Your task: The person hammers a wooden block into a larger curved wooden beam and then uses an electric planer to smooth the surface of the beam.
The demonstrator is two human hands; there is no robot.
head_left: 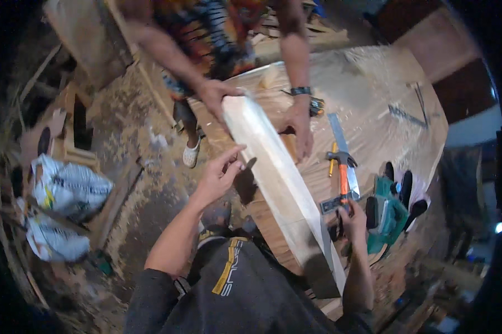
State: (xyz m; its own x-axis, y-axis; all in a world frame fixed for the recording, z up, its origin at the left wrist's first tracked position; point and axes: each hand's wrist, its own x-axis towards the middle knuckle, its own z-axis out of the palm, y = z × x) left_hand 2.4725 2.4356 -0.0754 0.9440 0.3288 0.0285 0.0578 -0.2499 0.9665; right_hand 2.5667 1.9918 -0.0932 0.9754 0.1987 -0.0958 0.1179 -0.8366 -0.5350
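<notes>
A long squared wooden beam (279, 183) lies slantwise across the table in front of me. Beside its left edge is my left hand (220, 173), holding nothing, with the index finger stretched toward the wood and the other fingers partly curled. To the right of the beam, my right hand (353, 220) is closed round the lower handle of a claw hammer (344, 173) with an orange and black grip. Under the hammer lies a metal square (336, 129), and a yellow pencil or marker (332, 160) sits next to its head.
Across the table, a co-worker's one hand (216, 100) grips the beam's far end; the other hand (300, 131) is beside it. A green power tool (389, 214) stands at right. A tape measure (316, 106) lies farther back. White sacks (70, 186) rest on the shaving-strewn floor at left.
</notes>
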